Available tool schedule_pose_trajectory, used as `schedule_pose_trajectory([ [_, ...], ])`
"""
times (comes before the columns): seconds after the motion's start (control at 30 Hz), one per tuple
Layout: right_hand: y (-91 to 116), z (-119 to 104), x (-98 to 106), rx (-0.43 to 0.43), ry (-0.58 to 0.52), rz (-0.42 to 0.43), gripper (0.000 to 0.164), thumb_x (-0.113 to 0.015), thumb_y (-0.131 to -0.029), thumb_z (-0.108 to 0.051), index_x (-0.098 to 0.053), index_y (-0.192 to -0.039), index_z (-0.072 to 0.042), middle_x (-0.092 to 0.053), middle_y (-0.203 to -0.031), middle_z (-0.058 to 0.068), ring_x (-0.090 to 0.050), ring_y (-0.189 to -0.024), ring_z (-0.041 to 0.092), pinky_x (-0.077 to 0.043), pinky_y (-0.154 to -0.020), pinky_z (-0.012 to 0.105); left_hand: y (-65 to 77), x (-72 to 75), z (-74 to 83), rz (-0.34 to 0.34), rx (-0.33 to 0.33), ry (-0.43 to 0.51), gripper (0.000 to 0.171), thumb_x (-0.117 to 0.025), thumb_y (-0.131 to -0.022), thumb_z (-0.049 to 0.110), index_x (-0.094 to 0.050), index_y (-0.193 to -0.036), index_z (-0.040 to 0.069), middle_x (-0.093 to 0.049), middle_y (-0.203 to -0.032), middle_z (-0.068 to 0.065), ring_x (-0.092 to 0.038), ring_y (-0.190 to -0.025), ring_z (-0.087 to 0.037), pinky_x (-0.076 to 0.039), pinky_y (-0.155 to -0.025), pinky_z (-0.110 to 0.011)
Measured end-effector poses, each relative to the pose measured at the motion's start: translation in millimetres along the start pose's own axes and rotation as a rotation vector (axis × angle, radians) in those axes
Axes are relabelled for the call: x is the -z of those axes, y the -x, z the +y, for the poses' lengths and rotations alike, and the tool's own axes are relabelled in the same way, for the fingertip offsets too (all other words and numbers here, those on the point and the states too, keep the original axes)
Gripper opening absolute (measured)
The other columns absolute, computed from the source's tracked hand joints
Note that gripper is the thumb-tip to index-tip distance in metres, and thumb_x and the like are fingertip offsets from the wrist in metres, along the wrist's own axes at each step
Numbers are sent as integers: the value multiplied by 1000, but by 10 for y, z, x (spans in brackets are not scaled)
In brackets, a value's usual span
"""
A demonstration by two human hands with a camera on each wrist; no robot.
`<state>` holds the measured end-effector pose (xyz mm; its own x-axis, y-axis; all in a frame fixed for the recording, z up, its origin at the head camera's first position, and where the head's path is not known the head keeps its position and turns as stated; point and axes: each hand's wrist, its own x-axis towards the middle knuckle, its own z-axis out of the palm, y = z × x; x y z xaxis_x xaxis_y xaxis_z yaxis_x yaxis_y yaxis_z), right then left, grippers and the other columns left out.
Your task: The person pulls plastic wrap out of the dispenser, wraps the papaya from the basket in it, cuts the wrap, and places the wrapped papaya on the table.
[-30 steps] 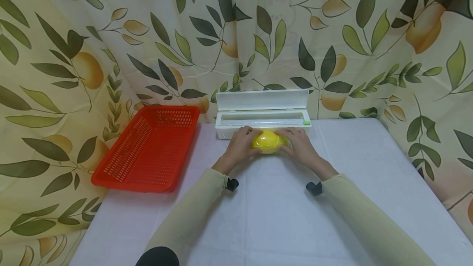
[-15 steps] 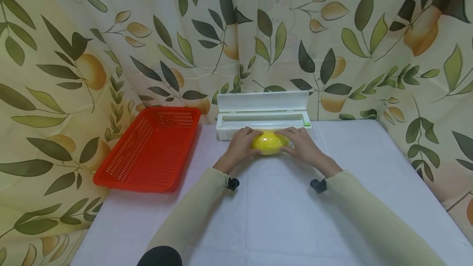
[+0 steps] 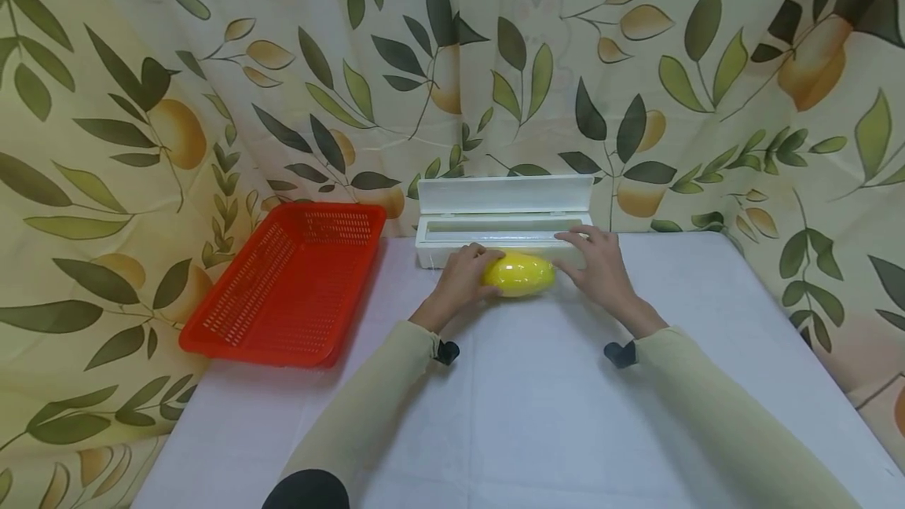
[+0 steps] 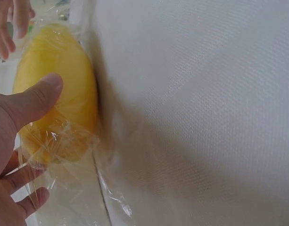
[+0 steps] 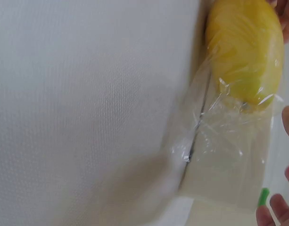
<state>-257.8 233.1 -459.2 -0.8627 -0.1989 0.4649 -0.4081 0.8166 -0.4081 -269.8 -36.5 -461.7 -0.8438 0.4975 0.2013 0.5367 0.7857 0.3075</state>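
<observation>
A yellow oval fruit (image 3: 522, 274), mango-like in shape, lies on its side against the front of a white cling film dispenser (image 3: 505, 195) whose lid stands up. Clear cling film (image 5: 219, 136) covers the fruit and trails past both its ends in wrinkles. My left hand (image 3: 463, 273) grips the fruit's left end, thumb (image 4: 40, 96) across its near side and fingers behind. Apart from the fruit's right end, my right hand (image 3: 599, 265) has its fingers spread over the dispenser's right end. A green slider (image 5: 263, 197) shows beside those fingertips in the right wrist view.
A red perforated plastic basket (image 3: 283, 285) stands on the left of the white-covered table (image 3: 537, 415). Behind the table hangs a leaf-and-fruit patterned curtain (image 3: 544, 132).
My right hand has let go of the fruit's right end and moved right and up to the dispenser's right end. The left hand keeps its grip on the fruit.
</observation>
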Motion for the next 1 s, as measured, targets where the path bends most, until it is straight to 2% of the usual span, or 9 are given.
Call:
schedule_pose_trajectory([
  [0.13, -20, 106, 2, -83, 7, 12, 54, -81, -89, -21, -61, -138, -8, -47, -146, 25, -38, -129, 50, -32, -98, 62, -4, -8, -8, -7, 0, -13, 69, -87, -83, 37, -58, -144, 20, -58, -132, -5, -54, -119, -22, -41, -107, -40],
  [0.4, -58, 272, -14, -230, -5, -52, 66, -79, -92, -25, -49, -148, -5, -39, -154, 27, -33, -135, 51, -30, -106, 65, -10, -22, -14, -15, 8, -25, 70, -86, -83, 39, -58, -144, 21, -58, -131, -3, -53, -118, -20, -41, -106, -37],
  [0.57, -77, 316, -40, -275, -32, -65, 71, -78, -93, -30, -46, -150, -3, -39, -155, 27, -34, -135, 50, -30, -106, 63, -13, -12, -14, -12, 6, -23, 70, -87, -82, 39, -58, -144, 20, -59, -131, -4, -54, -117, -20, -41, -105, -38],
  [0.77, -85, 345, -70, -322, -56, -31, 76, -79, -92, -29, -42, -151, 0, -42, -153, 27, -34, -134, 48, -30, -106, 61, -9, -21, -28, -6, -8, -19, 70, -87, -82, 39, -59, -144, 20, -59, -130, -5, -54, -117, -21, -42, -104, -39],
  [1.0, -103, 366, -63, -320, -64, -16, 72, -80, -91, -27, -46, -147, 3, -43, -152, 28, -35, -134, 48, -30, -106, 60, -11, -28, -39, 8, -23, -16, 69, -88, -82, 38, -59, -143, 19, -59, -130, -5, -55, -116, -22, -43, -103, -39],
])
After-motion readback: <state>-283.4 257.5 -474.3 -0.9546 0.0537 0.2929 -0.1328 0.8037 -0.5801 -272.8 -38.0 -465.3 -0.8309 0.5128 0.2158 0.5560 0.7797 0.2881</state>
